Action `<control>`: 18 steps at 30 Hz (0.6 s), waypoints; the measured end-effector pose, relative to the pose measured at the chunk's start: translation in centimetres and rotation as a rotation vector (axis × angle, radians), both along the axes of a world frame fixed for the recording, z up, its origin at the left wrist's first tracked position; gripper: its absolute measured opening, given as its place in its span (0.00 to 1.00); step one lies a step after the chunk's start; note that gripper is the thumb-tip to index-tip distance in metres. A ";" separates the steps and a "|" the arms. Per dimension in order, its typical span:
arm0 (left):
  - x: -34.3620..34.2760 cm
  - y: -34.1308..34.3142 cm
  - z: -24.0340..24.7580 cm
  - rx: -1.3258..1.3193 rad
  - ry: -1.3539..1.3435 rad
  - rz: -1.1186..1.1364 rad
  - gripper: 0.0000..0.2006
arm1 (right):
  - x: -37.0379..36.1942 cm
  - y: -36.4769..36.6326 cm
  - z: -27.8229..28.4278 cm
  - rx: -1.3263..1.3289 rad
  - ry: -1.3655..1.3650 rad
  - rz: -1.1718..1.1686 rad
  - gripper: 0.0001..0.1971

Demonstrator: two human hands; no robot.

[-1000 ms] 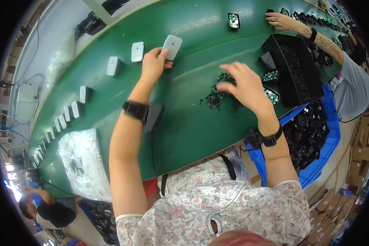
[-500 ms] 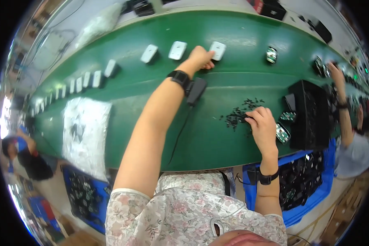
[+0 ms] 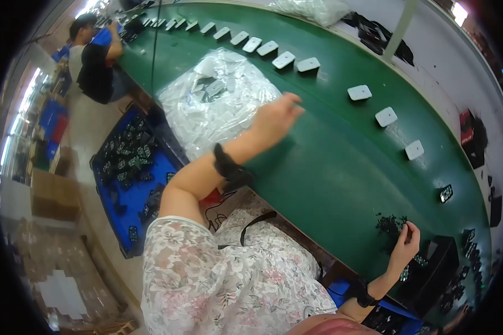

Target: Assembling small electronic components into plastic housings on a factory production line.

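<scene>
My left hand (image 3: pixel 275 120) is lifted beside a clear plastic bag (image 3: pixel 179 114) of white casings, smeared by motion with its fingers bent; whether it holds anything does not show. At the pile of small black parts (image 3: pixel 387 224), my right hand (image 3: pixel 403 252) has thumb and fingertips pinched together. What lies between those fingertips is too small to make out. White rectangular casings stand along the far side of the green bench, among them one casing (image 3: pixel 414 149) at the right end and another casing (image 3: pixel 385 116) beside it.
Past the casings lies an open unit with a circuit board (image 3: pixel 446 193). A black box (image 3: pixel 439 268) stands by my right hand, with several boards beyond it. Below the bench's left edge is a blue tray (image 3: pixel 103 167) of dark parts. Another person (image 3: pixel 95 61) sits far left.
My view has turned to the left. My left hand has left the white casing at the far side and come over beside the plastic bag. My right hand stays by the black parts.
</scene>
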State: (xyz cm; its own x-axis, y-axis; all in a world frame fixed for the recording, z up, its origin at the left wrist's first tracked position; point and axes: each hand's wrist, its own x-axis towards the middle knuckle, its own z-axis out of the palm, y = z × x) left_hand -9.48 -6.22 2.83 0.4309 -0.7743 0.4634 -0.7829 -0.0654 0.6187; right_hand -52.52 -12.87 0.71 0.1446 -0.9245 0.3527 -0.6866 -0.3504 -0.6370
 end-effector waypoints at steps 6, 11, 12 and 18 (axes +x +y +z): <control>18.4 5.5 -4.5 -0.028 -0.226 0.549 0.08 | 1.9 -0.9 -0.1 -0.004 -0.328 0.030 0.09; 20.2 4.8 -3.6 0.727 -0.324 0.571 0.19 | 4.9 0.0 0.7 0.051 -0.350 0.106 0.07; 20.4 4.7 -3.7 0.712 -0.329 0.569 0.19 | 5.6 0.3 1.0 0.077 -0.339 0.127 0.07; 19.6 6.4 -3.6 0.226 -0.131 0.665 0.16 | 6.8 1.3 2.1 -0.077 -0.156 0.271 0.07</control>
State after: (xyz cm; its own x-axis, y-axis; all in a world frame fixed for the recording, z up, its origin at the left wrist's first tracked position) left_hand 10.09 0.15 -0.76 0.7966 -0.4502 0.4034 -0.6000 -0.6701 0.4370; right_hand -45.69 -11.58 2.77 0.3206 -0.8296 0.4571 -0.4577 -0.5581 -0.6921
